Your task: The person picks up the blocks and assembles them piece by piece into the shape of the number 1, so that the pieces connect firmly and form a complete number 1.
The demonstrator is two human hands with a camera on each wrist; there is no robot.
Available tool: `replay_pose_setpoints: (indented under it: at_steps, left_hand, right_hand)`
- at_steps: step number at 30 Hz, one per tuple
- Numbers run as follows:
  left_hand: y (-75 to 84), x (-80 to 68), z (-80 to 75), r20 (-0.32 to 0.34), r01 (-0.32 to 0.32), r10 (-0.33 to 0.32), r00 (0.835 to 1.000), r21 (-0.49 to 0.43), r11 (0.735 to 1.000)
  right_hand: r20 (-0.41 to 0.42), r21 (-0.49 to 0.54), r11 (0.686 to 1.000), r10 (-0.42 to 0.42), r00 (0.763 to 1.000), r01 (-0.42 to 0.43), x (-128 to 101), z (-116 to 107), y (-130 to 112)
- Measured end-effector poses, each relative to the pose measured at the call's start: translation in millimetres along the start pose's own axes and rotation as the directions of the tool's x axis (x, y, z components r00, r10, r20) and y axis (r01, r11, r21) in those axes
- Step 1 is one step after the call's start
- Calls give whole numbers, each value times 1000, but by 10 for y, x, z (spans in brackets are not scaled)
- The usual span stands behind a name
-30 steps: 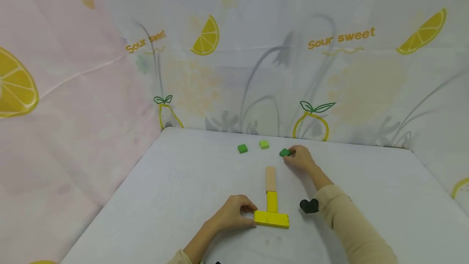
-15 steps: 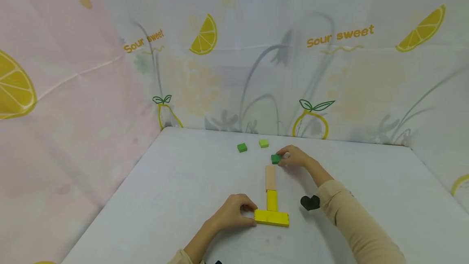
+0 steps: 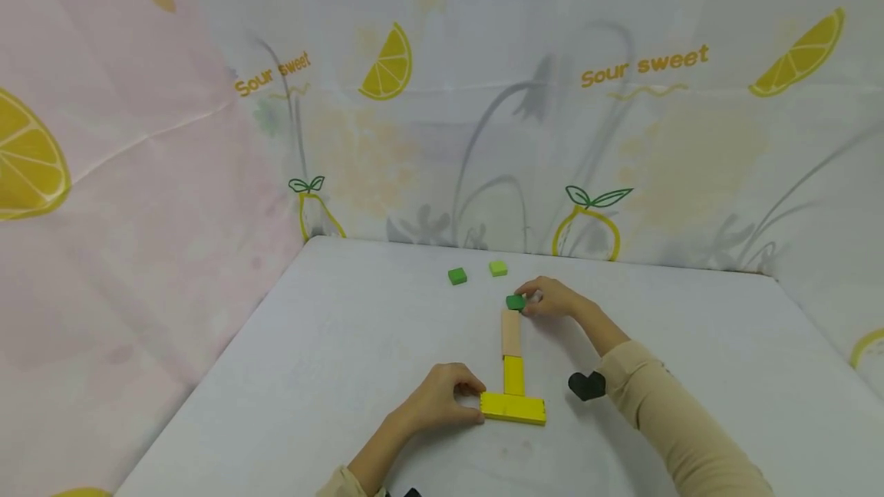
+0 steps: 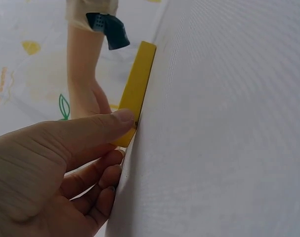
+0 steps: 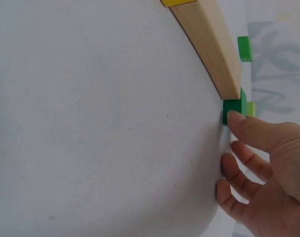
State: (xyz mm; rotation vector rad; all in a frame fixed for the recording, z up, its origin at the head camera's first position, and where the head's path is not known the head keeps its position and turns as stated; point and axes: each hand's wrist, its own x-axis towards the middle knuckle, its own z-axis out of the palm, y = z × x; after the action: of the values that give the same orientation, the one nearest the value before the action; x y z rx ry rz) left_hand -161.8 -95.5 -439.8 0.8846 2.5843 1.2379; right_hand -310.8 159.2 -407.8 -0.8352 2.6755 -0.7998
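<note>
Lying crosswise near me, a long yellow block (image 3: pixel 512 409) is pinched at its left end by my left hand (image 3: pixel 475 405); the thumb (image 4: pixel 115 121) lies on that end of the block (image 4: pixel 135 94). A short yellow block (image 3: pixel 512 376) and a wooden block (image 3: pixel 510 332) run away from it in a line. My right hand (image 3: pixel 526 302) pinches a dark green cube (image 3: pixel 515 302) on the table. The cube (image 5: pixel 234 109) touches the far end of the wooden block (image 5: pixel 214 49).
Two more green cubes (image 3: pixel 456 276) (image 3: pixel 498 268) sit near the back of the white table (image 3: pixel 331 343). A black heart piece (image 3: pixel 587 386) lies by my right forearm. Printed cloth walls close the table on the left and at the back.
My right hand has brought the dark green cube leftward and nearer, from right of the light green cube to the far end of the wooden block. The left hand has stayed put.
</note>
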Motion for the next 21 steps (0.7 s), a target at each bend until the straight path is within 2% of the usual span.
replay_pose_setpoints:
  at_steps: [13,21]
  left_hand:
    - [2,20,9,5,32,-32,999,5,999]
    - [0,13,12,4,19,-19,1000,-8,1000]
  right_hand:
    - [1,-29,998,-51,999,51,-31,-30,21]
    - [-9,-37,997,-68,998,67,-30,1,46]
